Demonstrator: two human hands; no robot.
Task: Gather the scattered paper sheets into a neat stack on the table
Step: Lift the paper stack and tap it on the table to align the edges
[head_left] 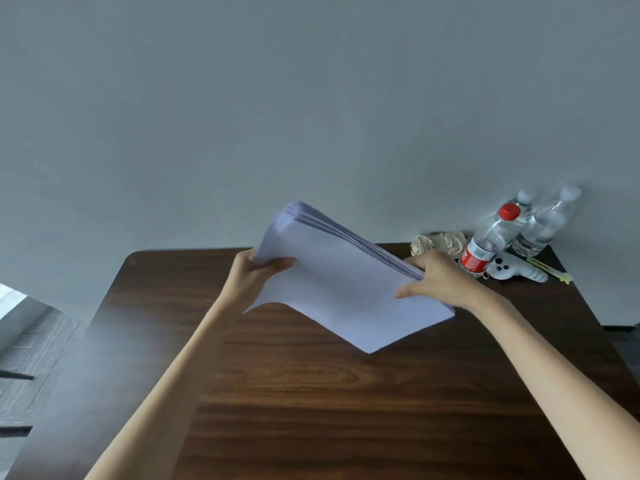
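A thick stack of white paper sheets (pixel 341 282) is held tilted above the dark wooden table (pixel 311 393), its far edge raised and its near corner hanging down close to the tabletop. My left hand (pixel 258 271) grips the stack's left edge, thumb on top. My right hand (pixel 438 278) clamps the right edge, thumb on the top sheet and fingers behind. The sheet edges along the upper side look slightly fanned. No loose sheets are visible on the table.
At the table's far right corner stand three clear water bottles, one with a red cap and label (pixel 491 239). Beside them lie a crumpled beige cloth (pixel 440 244), a small white plush toy (pixel 516 270) and a yellow-green clip (pixel 550 270). A grey wall rises behind.
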